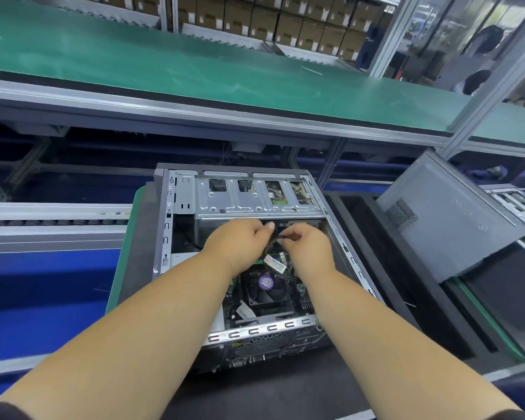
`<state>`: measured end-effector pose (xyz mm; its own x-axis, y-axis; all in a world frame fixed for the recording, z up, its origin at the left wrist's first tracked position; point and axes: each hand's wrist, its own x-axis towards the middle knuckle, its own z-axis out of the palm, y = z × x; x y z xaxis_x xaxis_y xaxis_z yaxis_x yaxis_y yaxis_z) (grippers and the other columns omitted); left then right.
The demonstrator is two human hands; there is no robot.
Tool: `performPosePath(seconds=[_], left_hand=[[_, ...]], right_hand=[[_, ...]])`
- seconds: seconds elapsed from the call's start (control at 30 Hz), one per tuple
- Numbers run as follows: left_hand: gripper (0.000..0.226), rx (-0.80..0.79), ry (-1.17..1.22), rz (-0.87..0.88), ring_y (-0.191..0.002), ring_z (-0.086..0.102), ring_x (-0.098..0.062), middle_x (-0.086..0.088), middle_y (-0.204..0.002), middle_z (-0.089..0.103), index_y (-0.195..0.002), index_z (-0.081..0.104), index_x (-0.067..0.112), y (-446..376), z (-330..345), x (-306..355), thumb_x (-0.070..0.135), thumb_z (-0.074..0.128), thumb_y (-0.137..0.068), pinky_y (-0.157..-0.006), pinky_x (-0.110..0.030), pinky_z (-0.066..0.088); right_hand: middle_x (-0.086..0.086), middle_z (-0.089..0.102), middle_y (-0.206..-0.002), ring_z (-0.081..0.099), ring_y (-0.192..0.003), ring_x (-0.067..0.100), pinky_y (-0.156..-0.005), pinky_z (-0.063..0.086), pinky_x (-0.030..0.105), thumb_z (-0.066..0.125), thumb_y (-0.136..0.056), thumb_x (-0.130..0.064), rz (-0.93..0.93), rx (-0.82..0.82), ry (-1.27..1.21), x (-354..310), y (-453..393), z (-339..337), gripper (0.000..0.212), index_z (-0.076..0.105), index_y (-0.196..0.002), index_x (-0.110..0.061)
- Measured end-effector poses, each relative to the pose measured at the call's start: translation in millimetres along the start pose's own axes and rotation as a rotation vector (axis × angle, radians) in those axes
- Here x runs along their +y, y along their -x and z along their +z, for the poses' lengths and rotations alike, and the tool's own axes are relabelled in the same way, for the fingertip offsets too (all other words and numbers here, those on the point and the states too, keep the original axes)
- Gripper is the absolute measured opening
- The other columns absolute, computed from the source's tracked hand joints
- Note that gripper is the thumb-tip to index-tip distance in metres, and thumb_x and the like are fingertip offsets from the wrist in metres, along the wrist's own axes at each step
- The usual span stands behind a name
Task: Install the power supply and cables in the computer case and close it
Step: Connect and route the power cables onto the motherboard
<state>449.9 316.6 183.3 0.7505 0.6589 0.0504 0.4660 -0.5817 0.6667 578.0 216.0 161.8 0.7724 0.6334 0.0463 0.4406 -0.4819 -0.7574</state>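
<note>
1. Computer case (176,207), lying on its side with the open side up, rests on a dark pad (134,268) on the counter, straight ahead of the person.
2. Inside the case, a silver drive cage (255,198) spans the far end; nearer the person sits a black cooler fan (267,291) with a round purple label, mounted on the motherboard (306,295).
3. Left hand (237,244) is inside the case, just below the drive cage, its fingers curled and pinching a thin black cable (275,237).
4. Right hand (308,247) is beside it, nearly touching, with its fingers curled on the same cable (the exact contact point is blurred).
5. A white label tag (275,263) hangs below and between the two hands, above the fan.
6. The case's rear edge, with its perforated vent and ports (261,344), faces the person.
7. To the right, a grey side panel (446,219) leans tilted, its vent grille facing left, propped over a black foam tray (376,262).
8. Beyond the case runs a green conveyor belt (194,68), with stacked cardboard boxes (285,22) on shelves behind it.
9. Blue flooring or surface (43,298) shows to the left, under a roller rail (55,221).
10. Another person (479,80) is partly visible at the far right, behind the frame posts.
</note>
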Motion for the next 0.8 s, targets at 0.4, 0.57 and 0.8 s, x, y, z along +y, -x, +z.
performPosePath(seconds=[0.4,0.57,0.8], left_hand=[[0.031,0.456,0.797,-0.406,-0.066,0.054,-0.011,0.008,-0.070,0.062,-0.068,0.058,0.016,-11.9,-16.6,-13.4,0.021,0.039,-0.091,-0.058,-0.027,0.038],[0.033,0.433,0.685,-0.356,-0.067,0.054,-0.004,-0.001,-0.075,0.066,-0.066,0.058,0.017,-14.7,-12.6,-14.4,0.025,0.039,-0.093,-0.056,-0.023,0.038],[0.034,0.233,0.404,-0.331,-0.077,0.066,-0.027,-0.007,-0.075,0.070,-0.072,0.068,0.010,-15.3,-13.7,-15.7,0.025,0.041,-0.088,-0.075,-0.042,0.056]], right_hand=[[0.004,0.065,-0.079,0.058,-0.072,0.015,-0.074,0.050,0.028,0.068,-0.091,-0.010,0.205,-0.470,0.047,-8.3,-31.1,36.0,0.010,0.068,-0.082,-0.013],[0.007,0.066,-0.092,0.060,-0.091,0.023,-0.076,0.042,0.021,0.067,-0.092,-0.012,0.043,-0.520,0.354,-6.0,-38.7,47.6,0.025,0.068,-0.115,-0.002],[0.014,0.069,-0.109,0.063,-0.103,0.028,-0.084,0.048,0.027,0.069,-0.091,-0.024,0.012,-0.441,0.479,11.7,-53.8,55.3,0.034,0.062,-0.118,-0.005]])
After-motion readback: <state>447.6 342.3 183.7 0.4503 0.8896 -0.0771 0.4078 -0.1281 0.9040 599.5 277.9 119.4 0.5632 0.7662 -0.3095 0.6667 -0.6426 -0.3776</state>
